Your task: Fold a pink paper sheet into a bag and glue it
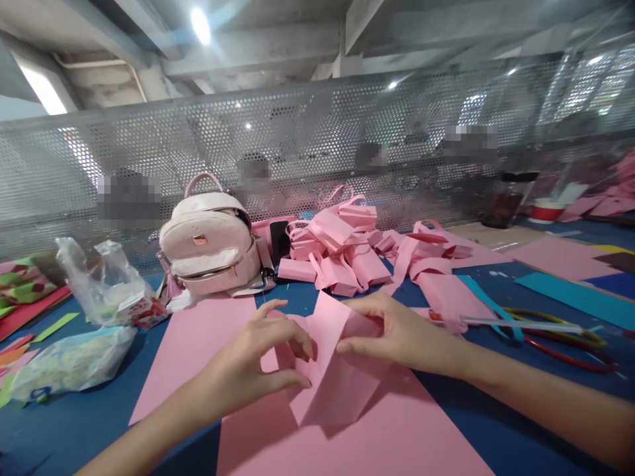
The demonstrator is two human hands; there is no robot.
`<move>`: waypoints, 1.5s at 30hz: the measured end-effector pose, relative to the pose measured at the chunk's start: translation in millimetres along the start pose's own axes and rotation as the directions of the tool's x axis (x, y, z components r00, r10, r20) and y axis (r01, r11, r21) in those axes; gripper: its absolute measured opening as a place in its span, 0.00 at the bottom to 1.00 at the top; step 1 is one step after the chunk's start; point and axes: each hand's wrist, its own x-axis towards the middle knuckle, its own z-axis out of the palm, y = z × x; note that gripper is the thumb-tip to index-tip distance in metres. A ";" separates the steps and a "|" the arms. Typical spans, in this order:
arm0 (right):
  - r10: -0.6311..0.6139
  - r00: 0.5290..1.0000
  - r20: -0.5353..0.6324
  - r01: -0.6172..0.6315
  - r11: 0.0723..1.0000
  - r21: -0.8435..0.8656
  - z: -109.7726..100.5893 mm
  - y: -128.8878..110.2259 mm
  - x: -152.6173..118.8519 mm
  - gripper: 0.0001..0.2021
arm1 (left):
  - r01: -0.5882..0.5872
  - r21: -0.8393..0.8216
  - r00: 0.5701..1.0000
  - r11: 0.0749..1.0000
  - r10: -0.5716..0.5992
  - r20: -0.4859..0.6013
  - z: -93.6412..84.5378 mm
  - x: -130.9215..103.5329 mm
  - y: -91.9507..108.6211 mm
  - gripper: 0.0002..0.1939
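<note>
A folded pink paper piece [342,370] stands tilted over a flat pink sheet [278,443] at the bottom centre. My right hand [397,334] pinches its upper right side between thumb and fingers. At its left side is my left hand [270,354], thumb and fingers bent and apart, the fingertips reaching to the inner folds. Whether those fingertips grip the paper cannot be made out. Another flat pink sheet [186,344] lies beneath and beyond my left forearm. Behind the hands, a heap of pink paper bags with handles [342,238] rests on the blue table [99,423].
A pale pink backpack [211,244] stands behind my left hand. Plastic bags [74,360] and coloured paper strips lie at the left. Scissors [580,347], a glue stick [520,324] and a turquoise strip [578,297] are at the right. A perforated metal screen [307,145] closes the back.
</note>
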 end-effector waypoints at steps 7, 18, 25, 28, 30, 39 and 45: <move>-0.013 1.000 -0.024 0.013 1.000 0.000 0.1 -1.6 1.6 0.21 | -0.013 0.166 0.988 0.986 0.038 -0.149 3.6 -3.7 -0.8 0.18; 0.021 0.978 -0.208 -0.001 0.995 0.098 2.7 -4.9 1.8 0.17 | -0.087 0.302 0.928 0.949 0.187 -0.321 10.8 -2.9 0.4 0.05; -0.001 0.984 -0.176 0.009 0.999 0.048 8.9 -17.6 -10.2 0.24 | -0.020 0.324 0.891 0.946 0.164 -0.423 2.8 -2.1 -0.5 0.07; -0.076 0.966 -0.247 0.078 0.997 0.000 5.2 -27.6 -15.6 0.25 | -0.004 0.253 0.893 0.968 0.117 -0.436 -3.1 -1.9 0.0 0.08; -0.100 0.949 -0.298 0.120 0.991 0.051 -0.5 -31.6 -17.6 0.23 | 0.003 0.161 0.898 0.987 0.068 -0.435 -8.6 -1.6 -3.2 0.07; -0.057 0.875 -0.480 0.148 0.977 0.153 -19.3 -29.3 -10.0 0.18 | -0.025 -0.229 0.887 0.973 -0.085 -0.454 -31.6 -1.1 -26.2 0.09; -0.066 0.922 -0.381 0.128 0.982 0.141 -14.7 -16.2 0.2 0.10 | -0.027 -0.301 0.897 0.953 -0.110 -0.429 -21.2 6.8 -50.3 0.27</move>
